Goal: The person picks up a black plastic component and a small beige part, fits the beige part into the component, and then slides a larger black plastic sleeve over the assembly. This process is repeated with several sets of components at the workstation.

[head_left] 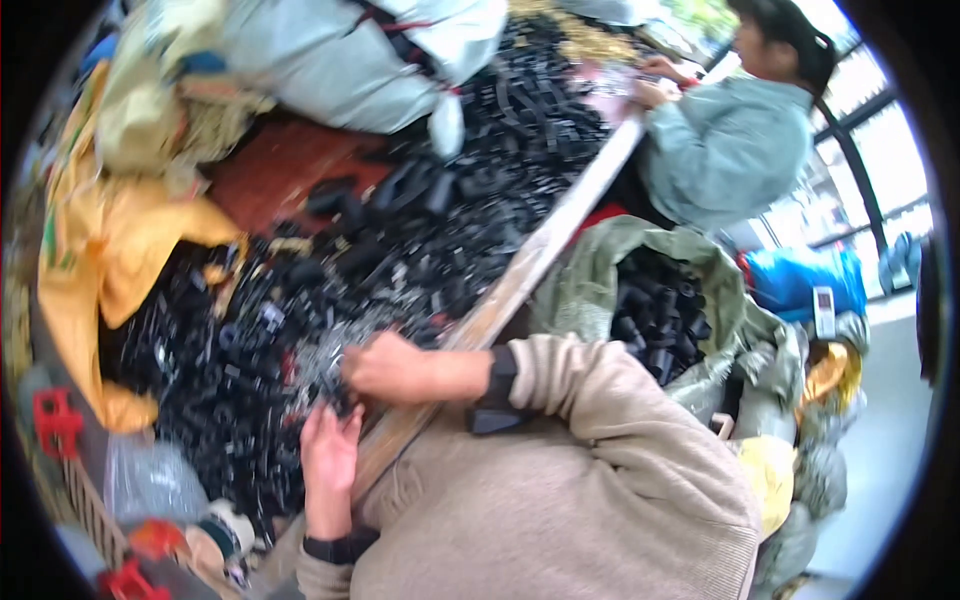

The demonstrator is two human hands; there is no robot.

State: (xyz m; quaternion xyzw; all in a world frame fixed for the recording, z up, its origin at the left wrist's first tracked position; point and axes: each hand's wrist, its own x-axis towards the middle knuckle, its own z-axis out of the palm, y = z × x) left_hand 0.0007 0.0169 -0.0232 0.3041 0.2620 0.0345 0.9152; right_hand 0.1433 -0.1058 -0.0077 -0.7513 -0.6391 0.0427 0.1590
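Though close together, hands (331, 440) (384, 367) above black pieces (240, 380)

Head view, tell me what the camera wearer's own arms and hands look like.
The left hand and right hand are bare, without gloves. Black bands circle both forearms: the left band and the right band, with a dark, boxy piece beside the right one. Both sleeves are beige.

Hands (383, 367) over black pieces (225, 385)
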